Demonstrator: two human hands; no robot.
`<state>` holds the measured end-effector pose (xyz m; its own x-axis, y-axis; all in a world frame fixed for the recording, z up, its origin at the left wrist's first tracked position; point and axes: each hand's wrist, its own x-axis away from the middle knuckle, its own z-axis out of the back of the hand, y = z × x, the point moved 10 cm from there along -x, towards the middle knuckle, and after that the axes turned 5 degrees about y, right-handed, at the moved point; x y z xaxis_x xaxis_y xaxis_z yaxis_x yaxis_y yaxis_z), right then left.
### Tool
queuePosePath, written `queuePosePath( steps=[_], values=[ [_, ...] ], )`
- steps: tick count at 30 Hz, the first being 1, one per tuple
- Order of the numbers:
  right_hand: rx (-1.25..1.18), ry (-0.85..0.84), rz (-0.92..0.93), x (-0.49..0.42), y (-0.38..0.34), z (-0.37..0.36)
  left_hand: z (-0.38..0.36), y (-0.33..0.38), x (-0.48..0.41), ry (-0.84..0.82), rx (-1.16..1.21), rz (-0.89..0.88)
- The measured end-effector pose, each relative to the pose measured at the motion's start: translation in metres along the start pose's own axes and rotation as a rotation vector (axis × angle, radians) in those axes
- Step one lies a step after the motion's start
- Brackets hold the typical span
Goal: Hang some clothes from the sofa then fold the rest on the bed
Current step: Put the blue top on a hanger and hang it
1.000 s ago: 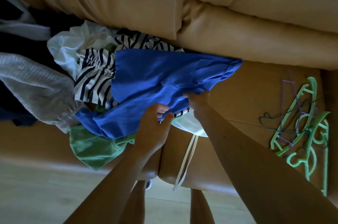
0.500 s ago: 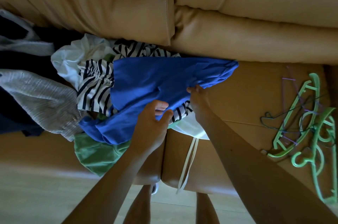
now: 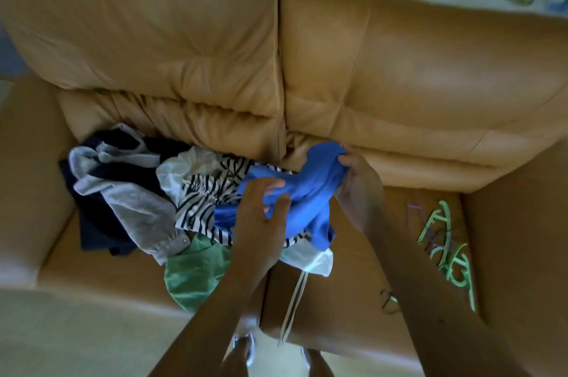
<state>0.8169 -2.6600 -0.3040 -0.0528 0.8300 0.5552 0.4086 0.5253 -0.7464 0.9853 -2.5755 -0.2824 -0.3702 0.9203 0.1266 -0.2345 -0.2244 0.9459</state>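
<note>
**A:** Where's the bright blue cotton garment (image 3: 307, 189)?

**B:** Bunched up on top of the clothes pile, on the seat of the tan leather sofa (image 3: 430, 84). Both hands are on it.

**A:** How are they holding it?

**B:** The left hand (image 3: 261, 223) has its thumb and fingers curled round the middle of the fabric. The right hand (image 3: 356, 186) grips the far end, up near the crease where the seat meets the back cushions. Between the two the cloth is gathered into a thick twisted band, and a loose end hangs down below the right wrist.

**A:** What's under it?

**B:** A navy-and-white striped garment (image 3: 199, 201), directly beneath and to the left. A pale green garment (image 3: 193, 272) spills over the front edge of the seat. A crumpled white cloth (image 3: 181, 167) lies behind the stripes. Further left a light grey knit garment (image 3: 132, 201) is draped across a dark navy garment (image 3: 98, 229).

**A:** Anything right of the pile?

**B:** A thin white piece (image 3: 313, 259) pokes out under the blue one, and its pale straps (image 3: 295, 299) dangle down the sofa front. Well apart, on the right seat cushion, is a tangle of light green plastic hangers (image 3: 451, 266) with a few thin darker ones among them; I can't count them.
</note>
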Motion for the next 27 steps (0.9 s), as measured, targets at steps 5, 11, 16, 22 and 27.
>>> queuePosePath(
  steps=[5,11,16,22,27],
  values=[
    [0.175,-0.279,0.149,0.075,-0.109,-0.095,0.051,0.124,-0.011,0.122,0.102,-0.220],
    [0.274,-0.469,0.329,0.149,-0.197,-0.166,0.027,0.216,-0.019,-0.359,0.179,-0.285],
    [0.436,-0.440,0.639,0.192,-0.271,-0.178,0.037,0.264,-0.010,-0.497,0.102,-0.365],
    [0.512,-0.301,0.759,0.204,-0.315,-0.157,0.063,0.313,-0.003,-0.450,0.011,-0.485],
    [0.711,-0.282,0.747,0.209,-0.323,-0.154,0.082,0.359,-0.003,-0.370,0.062,-0.572]
  ],
)
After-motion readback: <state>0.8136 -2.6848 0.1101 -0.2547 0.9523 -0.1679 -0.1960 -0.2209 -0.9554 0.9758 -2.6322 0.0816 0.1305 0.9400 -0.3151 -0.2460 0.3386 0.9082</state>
